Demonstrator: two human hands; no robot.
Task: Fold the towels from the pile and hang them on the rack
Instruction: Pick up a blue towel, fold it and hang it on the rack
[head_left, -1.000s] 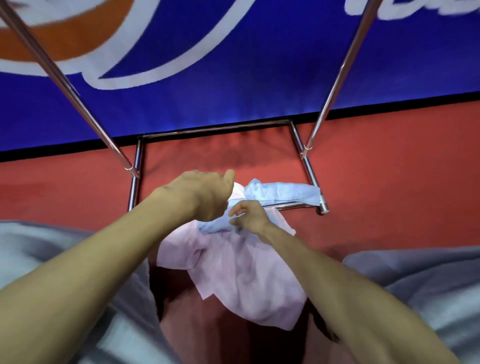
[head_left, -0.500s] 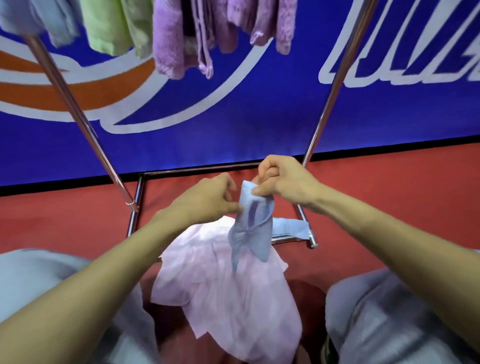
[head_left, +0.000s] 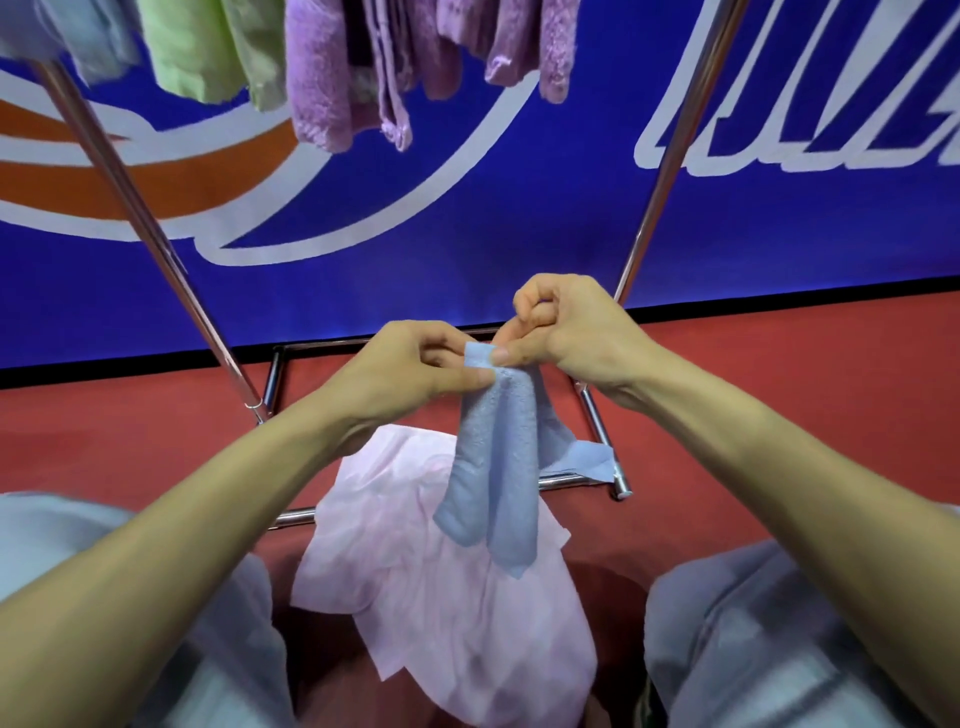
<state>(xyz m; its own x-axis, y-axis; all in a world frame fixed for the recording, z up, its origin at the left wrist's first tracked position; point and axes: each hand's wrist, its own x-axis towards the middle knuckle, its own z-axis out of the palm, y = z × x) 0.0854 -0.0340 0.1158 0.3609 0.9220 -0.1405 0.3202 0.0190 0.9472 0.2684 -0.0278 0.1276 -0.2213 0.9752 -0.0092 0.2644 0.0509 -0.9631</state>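
A light blue towel (head_left: 498, 467) hangs bunched in front of me, its lower end trailing over the rack's base bar. My left hand (head_left: 410, 371) pinches its top edge from the left. My right hand (head_left: 566, 332) pinches the same top corner from the right, fingers curled. Under it a pale pink towel (head_left: 452, 597) lies spread on the red floor between my knees. The chrome rack (head_left: 145, 218) rises on two slanted poles. Purple towels (head_left: 332, 78), a green towel (head_left: 208, 47) and a pale blue towel (head_left: 83, 36) hang from its top.
A blue banner with white and orange shapes (head_left: 519, 208) stands behind the rack. The rack's base frame (head_left: 597, 431) lies on the red floor (head_left: 779, 389). My grey-clad knees (head_left: 753, 623) flank the pink towel.
Both hands have lifted the blue towel off the pink one and up to chest height. The view tilted upward, so the hung towels on the rack came into sight.
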